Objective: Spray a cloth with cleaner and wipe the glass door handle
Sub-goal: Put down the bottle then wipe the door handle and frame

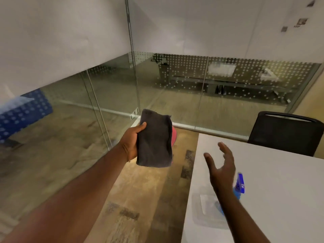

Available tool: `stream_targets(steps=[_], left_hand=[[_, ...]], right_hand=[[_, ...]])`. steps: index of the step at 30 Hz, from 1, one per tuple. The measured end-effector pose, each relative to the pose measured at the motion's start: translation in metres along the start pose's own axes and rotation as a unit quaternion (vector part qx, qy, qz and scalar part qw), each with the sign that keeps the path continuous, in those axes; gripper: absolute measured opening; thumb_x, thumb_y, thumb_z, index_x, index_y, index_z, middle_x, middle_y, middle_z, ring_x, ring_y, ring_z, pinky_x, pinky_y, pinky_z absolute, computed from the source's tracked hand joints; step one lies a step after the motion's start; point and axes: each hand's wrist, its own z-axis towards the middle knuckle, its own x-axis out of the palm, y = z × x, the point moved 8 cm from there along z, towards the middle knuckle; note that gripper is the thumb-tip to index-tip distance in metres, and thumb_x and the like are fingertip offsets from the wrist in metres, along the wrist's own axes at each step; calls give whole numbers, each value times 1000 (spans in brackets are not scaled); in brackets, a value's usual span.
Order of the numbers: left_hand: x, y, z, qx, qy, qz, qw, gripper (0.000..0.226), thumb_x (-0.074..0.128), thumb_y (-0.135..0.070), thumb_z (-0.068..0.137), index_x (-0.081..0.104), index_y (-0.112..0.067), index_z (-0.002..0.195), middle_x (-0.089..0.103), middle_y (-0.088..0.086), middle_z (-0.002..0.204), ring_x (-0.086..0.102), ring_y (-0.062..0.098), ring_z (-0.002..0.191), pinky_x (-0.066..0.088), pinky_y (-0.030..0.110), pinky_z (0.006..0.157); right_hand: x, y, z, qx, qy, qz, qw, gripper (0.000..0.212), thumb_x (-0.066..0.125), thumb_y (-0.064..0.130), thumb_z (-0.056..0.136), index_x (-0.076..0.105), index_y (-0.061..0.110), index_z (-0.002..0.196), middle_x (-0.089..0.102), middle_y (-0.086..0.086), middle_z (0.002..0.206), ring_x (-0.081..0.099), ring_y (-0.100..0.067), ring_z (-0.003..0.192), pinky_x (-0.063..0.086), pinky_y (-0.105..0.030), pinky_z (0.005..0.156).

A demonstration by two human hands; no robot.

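Observation:
My left hand [132,141] grips a folded dark grey cloth [155,140], held up in front of me over the wooden floor. My right hand [221,168] hovers open, fingers spread, just above the white table [280,190]. Partly behind that wrist lies a clear spray bottle with a blue trigger head [239,187] on its side on the table. Glass panels [114,88] stand ahead. No door handle shows in this view.
A black chair [287,132] stands at the table's far side. Something red [174,137] peeks out behind the cloth. Dotted glass walls close off the room ahead and to the left, with a blue object [22,113] beyond them.

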Motion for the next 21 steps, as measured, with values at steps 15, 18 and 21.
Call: stream_targets(steps=[15,18,21], left_hand=[[-215,-129,-180,100,-73,-33,992,53,66,-38,94,68,5,126,68,26,129,67,40,119,49,50,109],[-270,-151,-225,123,-112,-28,986,49,66,-38,96,70,2,123,70,25,127,67,40,119,47,50,111],[-318,-167,-268,150,-149,-34,977,48,65,-38,96,71,1,124,70,24,126,68,40,116,45,52,113]], right_hand=[[312,293,-119,129,436,256,853,80,84,23,73,48,11,143,70,-8,123,72,-16,95,58,-34,71],[354,329,-166,126,500,301,802,40,75,13,81,67,6,120,72,-11,103,64,-24,85,45,-34,68],[389,365,-206,127,520,363,763,27,67,-3,86,71,3,113,76,-11,99,67,-29,91,50,-36,74]])
